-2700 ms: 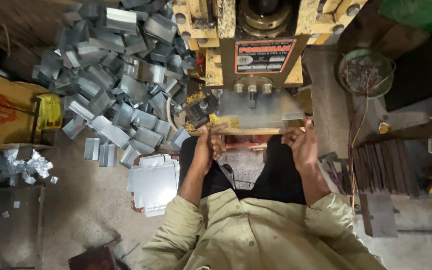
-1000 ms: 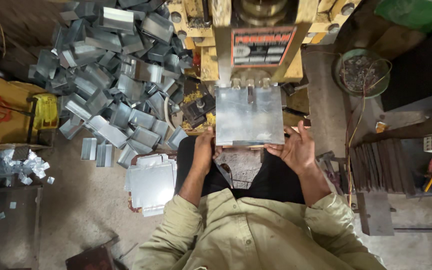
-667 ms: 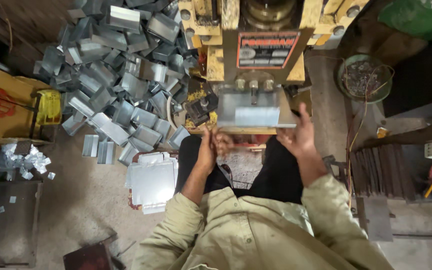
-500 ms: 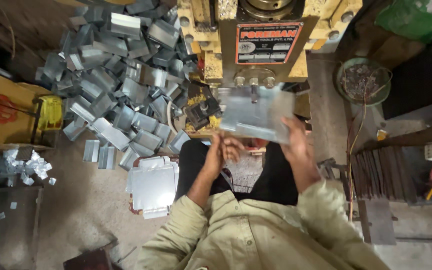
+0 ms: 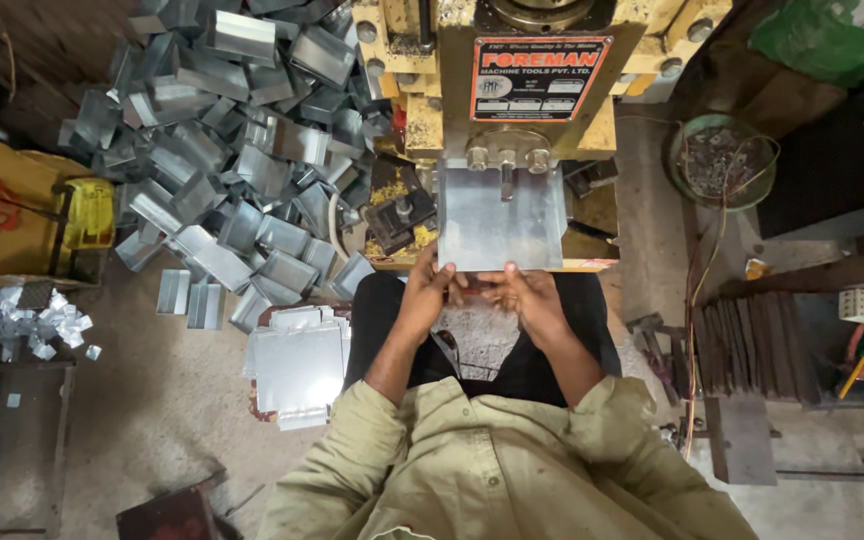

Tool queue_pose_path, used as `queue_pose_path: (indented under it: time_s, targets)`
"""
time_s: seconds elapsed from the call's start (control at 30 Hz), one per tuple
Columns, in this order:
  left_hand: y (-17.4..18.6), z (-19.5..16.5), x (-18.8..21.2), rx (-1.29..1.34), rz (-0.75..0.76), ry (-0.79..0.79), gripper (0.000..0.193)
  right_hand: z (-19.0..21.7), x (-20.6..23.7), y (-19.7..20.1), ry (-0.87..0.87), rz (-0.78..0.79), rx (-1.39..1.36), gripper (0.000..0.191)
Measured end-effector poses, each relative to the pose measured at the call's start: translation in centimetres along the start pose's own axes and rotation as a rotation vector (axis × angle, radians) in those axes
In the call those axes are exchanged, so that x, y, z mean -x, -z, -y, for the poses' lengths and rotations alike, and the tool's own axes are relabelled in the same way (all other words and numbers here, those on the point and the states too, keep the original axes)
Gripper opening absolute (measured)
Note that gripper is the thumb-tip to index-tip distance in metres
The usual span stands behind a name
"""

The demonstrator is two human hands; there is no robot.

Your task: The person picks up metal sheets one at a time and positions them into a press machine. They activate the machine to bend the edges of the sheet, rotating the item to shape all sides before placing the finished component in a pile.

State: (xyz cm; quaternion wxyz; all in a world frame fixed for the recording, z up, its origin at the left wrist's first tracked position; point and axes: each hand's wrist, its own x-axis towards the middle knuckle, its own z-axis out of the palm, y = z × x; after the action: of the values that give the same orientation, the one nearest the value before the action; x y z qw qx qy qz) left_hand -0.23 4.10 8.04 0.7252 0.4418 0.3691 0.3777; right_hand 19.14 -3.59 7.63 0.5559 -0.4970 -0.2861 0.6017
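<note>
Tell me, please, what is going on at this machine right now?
A person seated at a yellow press has a flat metal sheet lying on its bed under the tool. The left hand and right hand meet at the sheet's near edge, fingers touching it. A stack of flat blanks lies on the floor to the person's left, and beyond it a big pile of bent metal pieces.
</note>
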Motion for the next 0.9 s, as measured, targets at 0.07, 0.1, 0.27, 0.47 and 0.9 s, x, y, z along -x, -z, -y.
queue_pose_path:
  time_s: [0.07, 0.1, 0.27, 0.47, 0.9]
  targets:
    - [0.1, -0.4, -0.2, -0.010, -0.011, 0.014, 0.053, -1.2, -0.5, 0.2, 0.002, -0.035, 0.055, 0.052]
    - [0.1, -0.6, -0.3, -0.013, -0.007, 0.028, 0.054, -1.7, -0.6, 0.4, -0.009, -0.057, 0.089, 0.055]
    - [0.8, -1.5, 0.6, -0.088, 0.034, 0.126, 0.058, -3.3, -0.8, 0.3, 0.033, -0.090, 0.006, 0.054]
    - [1.5, -1.1, 2.8, -0.144, 0.215, 0.245, 0.051, -3.4, -0.3, -0.3, 0.097, -0.104, 0.002, 0.051]
    - [-7.4, 0.2, -4.3, 0.415, 0.061, 0.458, 0.040, -3.6, -0.9, 4.8, 0.095, -0.170, -0.330, 0.071]
